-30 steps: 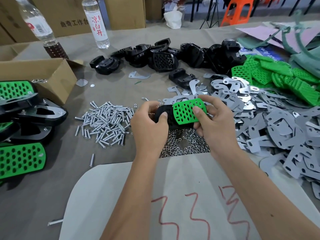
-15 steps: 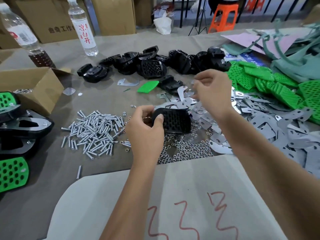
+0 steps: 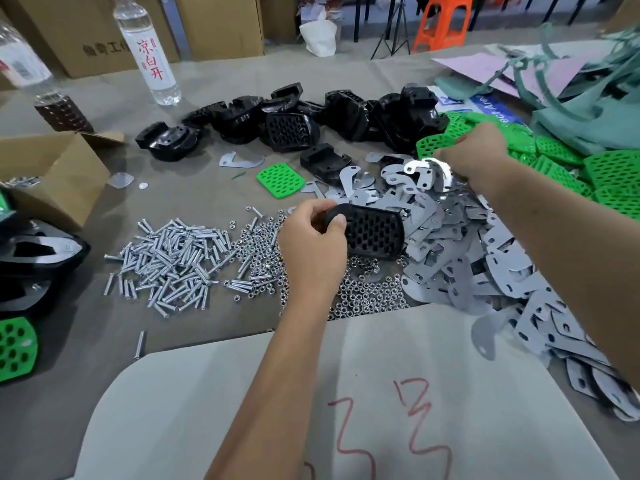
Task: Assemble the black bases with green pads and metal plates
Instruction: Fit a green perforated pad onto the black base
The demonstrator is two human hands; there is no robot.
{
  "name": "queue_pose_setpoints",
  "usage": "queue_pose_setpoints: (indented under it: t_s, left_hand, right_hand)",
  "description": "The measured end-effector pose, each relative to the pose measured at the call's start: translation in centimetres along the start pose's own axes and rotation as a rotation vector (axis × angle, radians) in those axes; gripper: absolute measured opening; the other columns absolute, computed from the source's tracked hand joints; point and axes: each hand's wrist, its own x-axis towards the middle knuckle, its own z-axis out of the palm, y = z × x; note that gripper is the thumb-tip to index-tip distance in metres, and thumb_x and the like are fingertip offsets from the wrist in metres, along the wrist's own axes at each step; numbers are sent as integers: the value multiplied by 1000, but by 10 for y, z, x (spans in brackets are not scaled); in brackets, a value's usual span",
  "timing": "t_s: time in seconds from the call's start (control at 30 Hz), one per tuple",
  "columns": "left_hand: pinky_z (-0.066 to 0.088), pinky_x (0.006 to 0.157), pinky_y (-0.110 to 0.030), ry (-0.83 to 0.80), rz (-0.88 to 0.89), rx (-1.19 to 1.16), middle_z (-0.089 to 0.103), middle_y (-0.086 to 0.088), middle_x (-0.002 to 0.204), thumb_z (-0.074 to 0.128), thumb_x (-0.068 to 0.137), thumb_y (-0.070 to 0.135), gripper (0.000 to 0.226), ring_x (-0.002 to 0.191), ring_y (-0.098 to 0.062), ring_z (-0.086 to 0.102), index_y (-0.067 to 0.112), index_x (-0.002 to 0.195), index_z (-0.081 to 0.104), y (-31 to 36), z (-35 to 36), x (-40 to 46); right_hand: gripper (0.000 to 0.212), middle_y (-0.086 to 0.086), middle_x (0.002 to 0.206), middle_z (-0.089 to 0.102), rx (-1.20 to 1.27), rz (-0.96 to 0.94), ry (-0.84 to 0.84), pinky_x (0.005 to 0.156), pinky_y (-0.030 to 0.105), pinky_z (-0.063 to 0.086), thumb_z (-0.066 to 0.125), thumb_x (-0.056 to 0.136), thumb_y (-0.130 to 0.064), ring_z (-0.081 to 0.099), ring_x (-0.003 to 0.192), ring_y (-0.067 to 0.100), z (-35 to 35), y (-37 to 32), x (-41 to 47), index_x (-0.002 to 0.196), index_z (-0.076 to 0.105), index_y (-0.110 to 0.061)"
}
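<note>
My left hand (image 3: pixel 311 244) grips a black perforated base (image 3: pixel 372 233) by its left end, holding it just above the nuts. My right hand (image 3: pixel 474 154) is stretched to the far right, fingers curled, pinching the edge of a green pad (image 3: pixel 431 145) at the near side of the green pad pile (image 3: pixel 561 168). A bright, blurred metal plate (image 3: pixel 427 173) sits just below that hand. One loose green pad (image 3: pixel 280 180) lies flat on the table beyond my left hand. Grey metal plates (image 3: pixel 485 258) are heaped to the right of the base.
More black bases (image 3: pixel 294 119) are piled at the back. Screws (image 3: pixel 173 258) and nuts (image 3: pixel 367 292) lie left of and below the held base. A cardboard box (image 3: pixel 52 174), two bottles (image 3: pixel 152 53) and finished assemblies (image 3: pixel 34 251) stand at left. A white sheet (image 3: pixel 346 393) lies nearest me.
The green pad that sat on the base a second ago now lies on the table. My right hand left the base and moved right to the green pile. My left hand kept the base.
</note>
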Motion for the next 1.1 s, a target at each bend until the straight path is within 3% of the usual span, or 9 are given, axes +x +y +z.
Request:
queue_pose_setpoints:
  t_s: [0.1, 0.23, 0.33, 0.43, 0.57, 0.67, 0.73, 0.9, 1.1]
  left_hand:
    - [45, 72, -4, -15, 19, 7, 71, 13, 96, 69, 93, 9, 18, 83, 7, 62, 19, 107, 75, 1, -1, -1]
    - [44, 69, -9, -44, 52, 47, 69, 14, 89, 68, 94, 12, 11, 76, 6, 59, 22, 98, 71, 0, -8, -1]
    - [42, 69, -12, -70, 110, 116, 66, 16, 85, 67, 96, 12, 10, 74, 5, 57, 22, 94, 68, -1, -19, 1]
    - [39, 68, -7, -29, 147, 129, 66, 15, 85, 65, 96, 12, 9, 76, 7, 58, 20, 93, 68, -5, -36, 1]
    - [39, 69, -4, 19, 159, 162, 65, 19, 84, 65, 97, 13, 11, 77, 14, 57, 22, 91, 67, -16, -59, 1]
    - [53, 77, -21, 30, 168, 153, 65, 17, 88, 64, 98, 15, 10, 86, 2, 64, 22, 92, 67, -24, -65, -1]
    - [62, 59, -37, 7, 105, 32, 66, 9, 94, 61, 101, 16, 9, 83, -13, 71, 17, 94, 67, -25, -65, -2]
    - [60, 45, -34, -9, 106, -50, 66, 1, 99, 57, 104, 18, 13, 76, -22, 75, 15, 95, 65, -24, -64, -1]
    - [60, 47, -34, -47, 100, -117, 69, -13, 100, 56, 105, 21, 12, 82, -25, 76, 17, 96, 63, -26, -63, 2]
  right_hand:
    - [36, 6, 110, 69, 133, -52, 16, 99, 41, 55, 80, 91, -24, 66, 104, 26, -1, 0, -8, 120, 68, -7]
    - [14, -17, 89, 57, 317, -429, 283, 75, 14, 43, 64, 100, -15, 57, 81, 0, -9, -18, -51, 102, 53, -22]
    - [16, -2, 94, 74, 783, -475, 17, 50, 33, 56, 56, 105, -17, 71, 60, 17, 0, -27, -105, 98, 52, -31]
    - [11, 2, 73, 73, 901, -432, -256, 37, 21, 36, 64, 102, -15, 53, 40, 16, 25, -17, -153, 106, 60, -25]
    - [24, 0, 75, 75, 906, -408, -414, 44, 16, 42, 71, 96, -5, 56, 47, 4, 53, 6, -187, 117, 62, -13]
    - [26, 4, 100, 80, 838, -437, -453, 66, 20, 56, 66, 99, -3, 76, 84, 14, 60, 11, -194, 122, 66, -14]
    - [26, 2, 103, 80, 819, -479, -460, 67, 18, 56, 64, 100, -2, 76, 90, 14, 62, 11, -194, 122, 66, -16]
    - [29, -1, 108, 77, 768, -562, -442, 87, 37, 62, 62, 101, -3, 73, 105, 20, 65, 10, -193, 120, 67, -25]
    - [29, 1, 103, 80, 775, -465, -389, 74, 29, 61, 72, 97, -12, 77, 91, 14, 69, 11, -189, 125, 62, -16]
